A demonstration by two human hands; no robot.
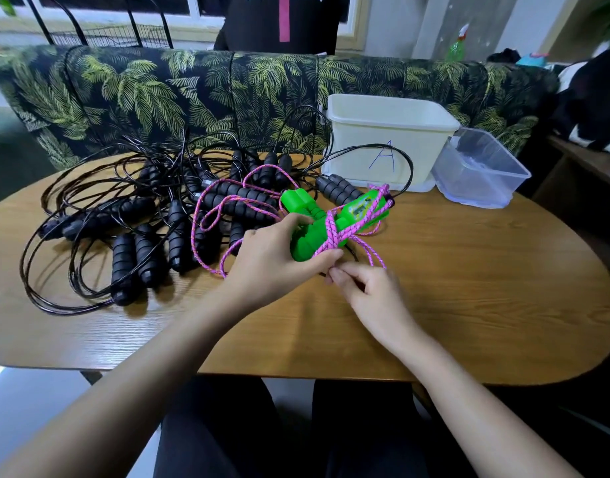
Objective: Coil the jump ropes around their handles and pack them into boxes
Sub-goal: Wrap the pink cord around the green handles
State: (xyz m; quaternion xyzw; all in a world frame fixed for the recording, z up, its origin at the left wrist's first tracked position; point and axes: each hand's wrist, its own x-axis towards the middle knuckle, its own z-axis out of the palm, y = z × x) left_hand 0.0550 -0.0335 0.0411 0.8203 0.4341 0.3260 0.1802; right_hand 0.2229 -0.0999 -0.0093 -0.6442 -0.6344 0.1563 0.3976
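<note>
Handles: two green handles are lying side by side in the left hand over the middle of the counter, with their far ends pointing toward the white box. I cannot tell whether they are touching the wood.
Rope: a pink rope is crossing the handles in several turns around their middle. One strand is running up to the far end, and loose loops are trailing left over the black pile and right onto the counter.
Left hand: the left hand is gripping the near end of the handles, with its fingers curling over the top and the thumb pressing from below.
Right hand: the right hand is sitting just beside the left, its fingers closing in a pinch on the pink rope where it is leaving the handles.
Black ropes: a tangled pile of black ropes with padded black handles is covering the left half of the counter, and one cord is looping across the front of the white box.
White box: a white box marked with a blue A is standing open at the far edge.
Clear box: a clear box is leaning tilted against the white box's right side.
Sofa: a leaf-patterned sofa is running behind the counter.
Person: someone in a dark top is standing behind the sofa.
</note>
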